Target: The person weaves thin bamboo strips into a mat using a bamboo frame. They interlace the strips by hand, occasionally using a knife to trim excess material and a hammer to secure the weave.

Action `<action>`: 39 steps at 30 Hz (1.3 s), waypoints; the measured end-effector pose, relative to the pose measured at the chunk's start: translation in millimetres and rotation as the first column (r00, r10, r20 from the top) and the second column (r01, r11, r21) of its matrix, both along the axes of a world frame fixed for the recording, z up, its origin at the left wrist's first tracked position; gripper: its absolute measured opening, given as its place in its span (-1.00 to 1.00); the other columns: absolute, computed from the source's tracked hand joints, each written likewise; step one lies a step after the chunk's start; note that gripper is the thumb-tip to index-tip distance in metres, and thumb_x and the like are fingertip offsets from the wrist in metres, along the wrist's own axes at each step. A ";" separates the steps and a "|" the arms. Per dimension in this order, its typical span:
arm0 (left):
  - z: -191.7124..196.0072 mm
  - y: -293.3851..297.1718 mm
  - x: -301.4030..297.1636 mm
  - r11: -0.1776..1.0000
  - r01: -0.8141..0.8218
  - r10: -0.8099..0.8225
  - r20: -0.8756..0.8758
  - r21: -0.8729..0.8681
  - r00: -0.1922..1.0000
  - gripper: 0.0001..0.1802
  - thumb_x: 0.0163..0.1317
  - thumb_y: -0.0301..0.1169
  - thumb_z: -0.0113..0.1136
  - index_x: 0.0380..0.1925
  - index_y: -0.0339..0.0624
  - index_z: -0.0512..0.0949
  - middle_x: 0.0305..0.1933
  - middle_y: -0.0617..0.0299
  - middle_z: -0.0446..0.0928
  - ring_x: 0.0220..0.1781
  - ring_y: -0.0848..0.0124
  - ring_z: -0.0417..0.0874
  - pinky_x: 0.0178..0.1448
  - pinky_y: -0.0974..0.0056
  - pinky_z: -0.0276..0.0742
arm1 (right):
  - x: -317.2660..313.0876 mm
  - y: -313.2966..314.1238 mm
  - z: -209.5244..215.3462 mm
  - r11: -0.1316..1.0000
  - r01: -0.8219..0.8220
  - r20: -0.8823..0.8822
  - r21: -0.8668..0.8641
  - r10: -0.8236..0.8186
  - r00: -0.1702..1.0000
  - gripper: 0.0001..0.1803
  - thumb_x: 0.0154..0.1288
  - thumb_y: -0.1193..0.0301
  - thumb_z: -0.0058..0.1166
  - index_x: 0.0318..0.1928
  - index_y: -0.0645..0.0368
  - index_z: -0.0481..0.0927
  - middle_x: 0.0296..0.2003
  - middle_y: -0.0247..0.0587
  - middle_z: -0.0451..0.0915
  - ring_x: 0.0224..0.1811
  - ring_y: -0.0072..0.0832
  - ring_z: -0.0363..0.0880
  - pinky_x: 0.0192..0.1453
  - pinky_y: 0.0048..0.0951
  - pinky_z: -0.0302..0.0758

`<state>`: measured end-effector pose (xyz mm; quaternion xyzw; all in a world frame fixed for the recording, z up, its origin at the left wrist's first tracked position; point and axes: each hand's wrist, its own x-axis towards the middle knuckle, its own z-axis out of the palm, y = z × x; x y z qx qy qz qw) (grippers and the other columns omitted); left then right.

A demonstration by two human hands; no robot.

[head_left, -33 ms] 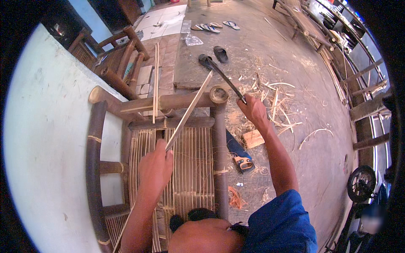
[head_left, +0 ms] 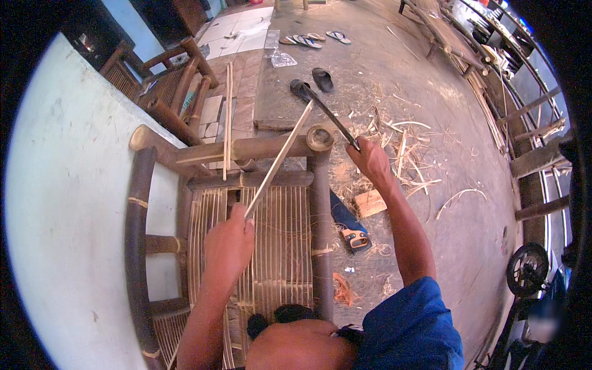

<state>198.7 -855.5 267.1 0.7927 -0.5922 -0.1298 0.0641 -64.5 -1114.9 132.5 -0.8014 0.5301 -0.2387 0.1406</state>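
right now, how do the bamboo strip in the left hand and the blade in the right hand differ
The bamboo strip is pale; the blade is dark. The strip slants up rightward from the left hand; the blade slants up leftward from the right hand. Above the hands, the strip looks longer than the blade. Both are slim.

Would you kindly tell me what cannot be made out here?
In the head view:
- Near end of the dark blade: hidden by the right hand.
- Part of the pale strip: covered by the left hand.
- Part of the slatted seat: behind the left forearm.
- Wheeled vehicle at lower right: cut off by the picture edge, partly blurred.
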 end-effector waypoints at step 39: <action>-49.7 20.0 -19.1 0.997 -0.032 0.037 -0.055 0.075 0.998 -0.82 0.45 -0.28 -0.05 -0.15 -0.16 0.39 -0.51 -0.17 0.60 -0.39 -0.17 0.68 -0.28 -0.22 0.55 | 18.5 -25.6 43.4 0.992 -0.124 -0.303 0.026 0.126 0.945 -0.62 0.33 0.04 0.10 -0.26 0.14 0.62 -0.46 0.15 0.64 -0.37 0.06 0.67 -0.32 0.04 0.56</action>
